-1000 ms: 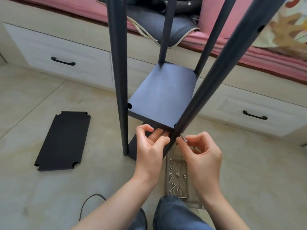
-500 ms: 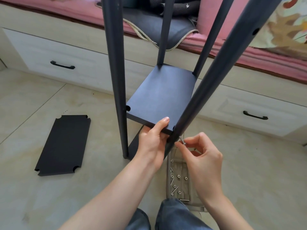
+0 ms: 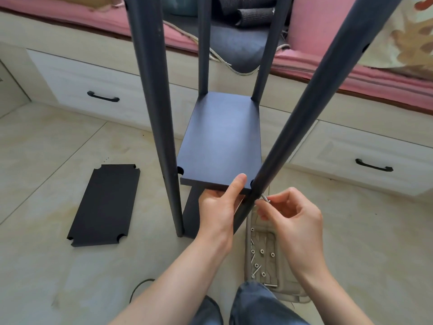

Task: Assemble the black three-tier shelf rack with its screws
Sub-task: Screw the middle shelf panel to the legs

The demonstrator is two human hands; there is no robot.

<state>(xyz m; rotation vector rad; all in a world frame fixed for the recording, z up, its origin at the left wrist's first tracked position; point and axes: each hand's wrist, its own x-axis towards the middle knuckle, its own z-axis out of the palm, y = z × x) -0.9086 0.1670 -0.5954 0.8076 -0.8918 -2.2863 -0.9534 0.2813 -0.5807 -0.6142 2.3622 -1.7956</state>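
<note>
The black rack stands in front of me on the floor, with four dark poles rising past the camera. A black shelf board (image 3: 225, 139) sits between them above a lower board. My left hand (image 3: 220, 207) grips the shelf's near edge, thumb on top, beside the near right pole (image 3: 304, 118). My right hand (image 3: 290, 212) pinches a silver screw (image 3: 266, 198) whose tip touches that pole just below the shelf. A third black shelf board (image 3: 103, 205) lies flat on the floor at the left.
A beige tray (image 3: 264, 261) with several loose screws lies on the tiled floor under my right hand, next to my knees in jeans. White drawers with black handles (image 3: 103, 97) run along the back under a pink cushioned bench. A dark cable (image 3: 138, 287) lies near my left arm.
My left hand shifted from the pole joint onto the shelf's near edge, thumb on top. My right hand kept the screw at the near right pole.
</note>
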